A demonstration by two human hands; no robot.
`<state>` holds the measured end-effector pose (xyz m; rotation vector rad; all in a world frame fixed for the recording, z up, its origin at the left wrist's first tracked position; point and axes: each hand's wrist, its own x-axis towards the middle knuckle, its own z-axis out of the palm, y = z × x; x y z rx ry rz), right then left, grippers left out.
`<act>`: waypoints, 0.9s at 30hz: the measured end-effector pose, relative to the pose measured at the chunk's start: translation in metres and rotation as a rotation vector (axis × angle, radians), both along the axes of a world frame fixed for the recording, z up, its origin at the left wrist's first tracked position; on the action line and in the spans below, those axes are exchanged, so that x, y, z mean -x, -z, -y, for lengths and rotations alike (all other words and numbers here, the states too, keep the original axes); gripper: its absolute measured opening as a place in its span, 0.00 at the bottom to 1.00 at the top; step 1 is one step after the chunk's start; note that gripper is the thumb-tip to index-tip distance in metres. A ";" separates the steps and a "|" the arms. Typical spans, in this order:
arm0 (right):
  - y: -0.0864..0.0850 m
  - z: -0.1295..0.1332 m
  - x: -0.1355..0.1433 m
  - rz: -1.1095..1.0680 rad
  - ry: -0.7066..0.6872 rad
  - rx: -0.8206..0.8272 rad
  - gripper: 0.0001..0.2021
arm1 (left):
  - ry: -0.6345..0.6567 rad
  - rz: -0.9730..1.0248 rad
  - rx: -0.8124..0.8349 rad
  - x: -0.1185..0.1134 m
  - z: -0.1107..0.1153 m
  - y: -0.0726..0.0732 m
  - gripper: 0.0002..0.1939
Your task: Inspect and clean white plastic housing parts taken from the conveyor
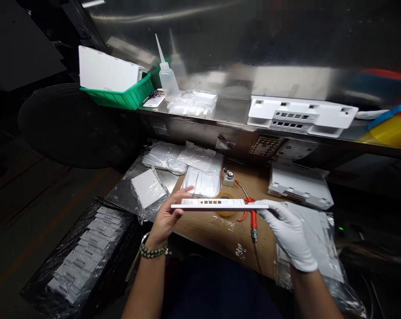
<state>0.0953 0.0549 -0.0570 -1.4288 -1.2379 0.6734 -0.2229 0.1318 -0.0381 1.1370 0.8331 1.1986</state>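
A flat white plastic housing (217,203) with a row of small square cut-outs is held level and edge-on above the bench. My bare left hand (169,217) grips its left end, thumb below and fingers behind; a beaded bracelet circles that wrist. At the other end, my white-gloved right hand (288,230) is closed on the housing's edge. Beneath and beyond it lie a roll of yellowish tape (226,213) and a red-handled air blow gun (253,219) with a bent metal nozzle. A small white dispenser bottle with a metal top (228,177) stands behind.
Bagged white parts (203,177) cover the back of the brown work surface (217,230). Stacked housings (300,184) stand at right. A black crate (84,257) of similar parts sits lower left. The metal shelf (233,110) bears a green bin (127,97) and a squeeze bottle (168,82).
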 end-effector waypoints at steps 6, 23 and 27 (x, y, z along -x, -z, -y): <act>-0.004 -0.034 0.012 0.028 -0.347 0.006 0.08 | -0.018 0.544 0.934 0.024 0.015 0.039 0.42; 0.154 -0.120 0.075 0.845 -0.412 0.883 0.14 | -0.529 0.796 0.680 0.040 0.002 0.017 0.33; 0.147 -0.130 0.049 0.784 -0.327 0.782 0.13 | -0.551 0.879 0.606 0.042 0.001 0.022 0.34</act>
